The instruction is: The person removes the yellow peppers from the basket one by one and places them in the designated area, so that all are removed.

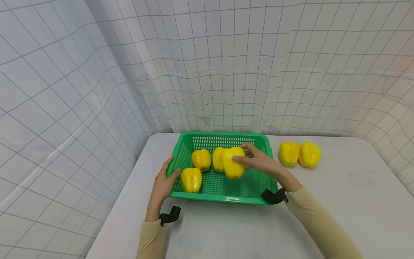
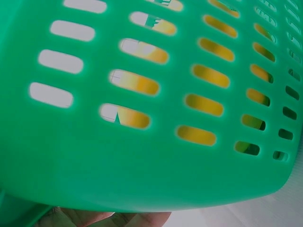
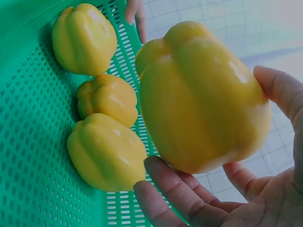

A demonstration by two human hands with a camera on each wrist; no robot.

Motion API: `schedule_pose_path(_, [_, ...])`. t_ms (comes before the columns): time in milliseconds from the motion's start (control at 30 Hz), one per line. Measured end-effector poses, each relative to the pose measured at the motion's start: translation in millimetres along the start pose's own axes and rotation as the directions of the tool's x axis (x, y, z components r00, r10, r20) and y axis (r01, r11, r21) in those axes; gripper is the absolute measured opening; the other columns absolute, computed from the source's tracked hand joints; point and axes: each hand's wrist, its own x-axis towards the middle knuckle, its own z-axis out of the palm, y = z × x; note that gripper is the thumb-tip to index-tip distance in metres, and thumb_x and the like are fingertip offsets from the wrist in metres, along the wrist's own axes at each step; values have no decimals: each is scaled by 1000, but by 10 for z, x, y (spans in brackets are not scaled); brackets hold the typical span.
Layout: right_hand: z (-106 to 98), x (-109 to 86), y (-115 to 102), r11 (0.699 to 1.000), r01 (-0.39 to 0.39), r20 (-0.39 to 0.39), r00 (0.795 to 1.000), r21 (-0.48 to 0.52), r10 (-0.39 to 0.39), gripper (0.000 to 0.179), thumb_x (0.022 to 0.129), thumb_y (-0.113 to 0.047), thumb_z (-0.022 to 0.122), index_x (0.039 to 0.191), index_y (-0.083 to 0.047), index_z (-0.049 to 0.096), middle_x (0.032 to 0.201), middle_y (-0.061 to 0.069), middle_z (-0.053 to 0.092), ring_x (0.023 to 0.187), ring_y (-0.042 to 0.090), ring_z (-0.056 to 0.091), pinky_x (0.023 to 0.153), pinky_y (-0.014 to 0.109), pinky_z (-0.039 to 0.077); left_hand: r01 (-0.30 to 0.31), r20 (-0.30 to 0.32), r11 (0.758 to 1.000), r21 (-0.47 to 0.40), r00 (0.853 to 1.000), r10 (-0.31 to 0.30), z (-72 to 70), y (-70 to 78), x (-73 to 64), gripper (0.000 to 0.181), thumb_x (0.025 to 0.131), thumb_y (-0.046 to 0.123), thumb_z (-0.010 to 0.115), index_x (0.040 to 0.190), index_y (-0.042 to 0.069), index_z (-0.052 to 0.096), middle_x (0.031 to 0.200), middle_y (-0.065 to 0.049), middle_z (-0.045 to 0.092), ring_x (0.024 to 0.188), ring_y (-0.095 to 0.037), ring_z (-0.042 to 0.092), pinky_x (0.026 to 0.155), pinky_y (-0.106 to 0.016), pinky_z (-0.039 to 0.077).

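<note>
My right hand [image 1: 263,162] pinches a yellow bell pepper [image 1: 234,168] between thumb and fingers, over the right half of a green plastic basket [image 1: 223,198]. The right wrist view shows this pepper [image 3: 203,99] up close, thumb on one side and fingertips below. At the basket's left side, my left hand [image 1: 163,185] grips the rim, thumb on the inner side. Inside lie three more yellow bell peppers: one at front left [image 1: 192,180], one behind it [image 1: 201,160], and one [image 1: 217,160] partly hidden by the held pepper. Slotted basket wall [image 2: 94,165] fills the left wrist view.
Two more yellow bell peppers, one left [image 1: 289,154] and one right [image 1: 309,154], sit side by side on the white table [image 1: 355,201], right of the basket. A white grid-lined curtain [image 1: 226,72] hangs behind and along the sides. Black wrist mounts [image 1: 274,196] stick out from both wrists.
</note>
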Motion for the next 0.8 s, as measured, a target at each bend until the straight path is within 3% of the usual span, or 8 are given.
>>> schedule_pose_path(333, [-78,-90,48,995,68,-47,997,77,-64,63,92,-44,60,135,-8,31,118,20,45,96,29,53,86,46,45,5,0,1000,5,1000,-5,-2,8,-3,58,99,33,51,151,26,28,141,-20,41,98,-32,53,70,-37,42])
schedule_pose_path(567, [-140,-172,56,996,70,-91,994,49,-65,63,94,-45,55,137,-10,27,118,20,43,96,30,50,85,42,42,4,0,1000,3,1000,-4,1,2,2,57,99,31,51,151,25,28,141,-21,42,96,-32,53,69,-37,42])
schedule_pose_path(800, [-206,-246,50,995,90,-166,983,52,-81,62,95,-40,56,139,-8,28,118,21,43,100,31,47,85,48,42,4,-1,1000,1,1000,-4,4,-3,5,58,99,33,51,151,26,28,141,-20,41,97,-32,53,70,-38,42])
